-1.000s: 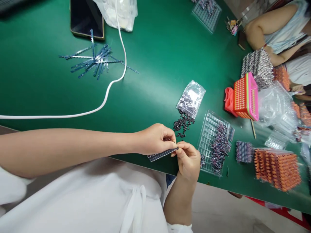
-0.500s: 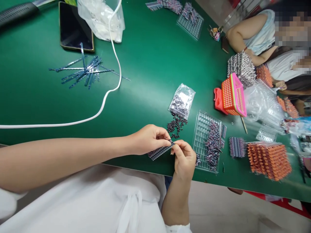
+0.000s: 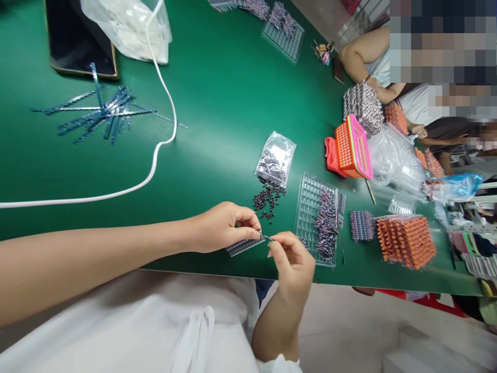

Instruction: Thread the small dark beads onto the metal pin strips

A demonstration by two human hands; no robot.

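Observation:
My left hand (image 3: 229,225) is closed by the table's near edge, thumb and fingers pinching the end of a dark ribbed strip (image 3: 245,247). Most of the strip sticks out below the palm. A thin dark strand (image 3: 267,238) spans the short gap between my hands. My right hand (image 3: 294,261) pinches its other end between thumb and forefinger. Just beyond my fingers lie loose black beads (image 3: 267,198), spilling from a clear plastic bag (image 3: 275,158). To the right, a clear compartment tray (image 3: 306,207) carries a heap of thin pink-and-dark pieces (image 3: 326,225).
A white cable (image 3: 155,160) crosses the green table (image 3: 217,93) on the left, near dark blue strips (image 3: 111,111) and a phone (image 3: 79,41). Rightward stand an orange stack (image 3: 406,241), a bundle (image 3: 361,226) and a pink-orange basket (image 3: 353,147). Other people sit at the far right.
My right hand has drawn away from my left, and the strand now shows between them. My left hand keeps its pinch on the strip. The whole view has shifted somewhat.

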